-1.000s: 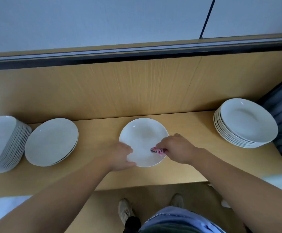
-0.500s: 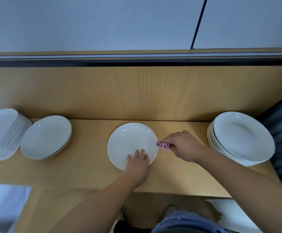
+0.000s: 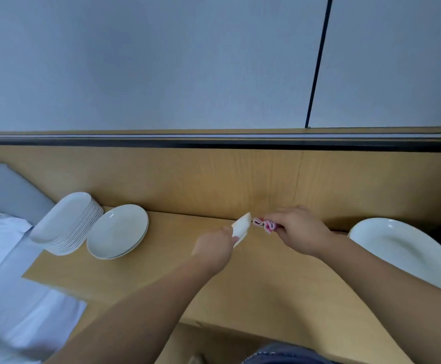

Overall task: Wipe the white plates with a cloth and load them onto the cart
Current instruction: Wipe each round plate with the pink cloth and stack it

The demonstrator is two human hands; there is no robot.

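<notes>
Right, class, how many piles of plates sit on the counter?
3: tall pile far left, low pile beside it, right pile partly cut off. Left hand holds another plate.

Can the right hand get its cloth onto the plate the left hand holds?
Probably yes: the right hand pinches the pink cloth just beside the tilted plate gripped by the left hand, with nothing between them.

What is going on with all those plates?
A person is cleaning white plates at a wooden counter. The left hand grips one plate, tipped up on its edge. The right hand pinches a bunched pink cloth right beside the plate's rim. On the left sit a tall stack and a short stack of plates, and another stack sits on the right.
</notes>
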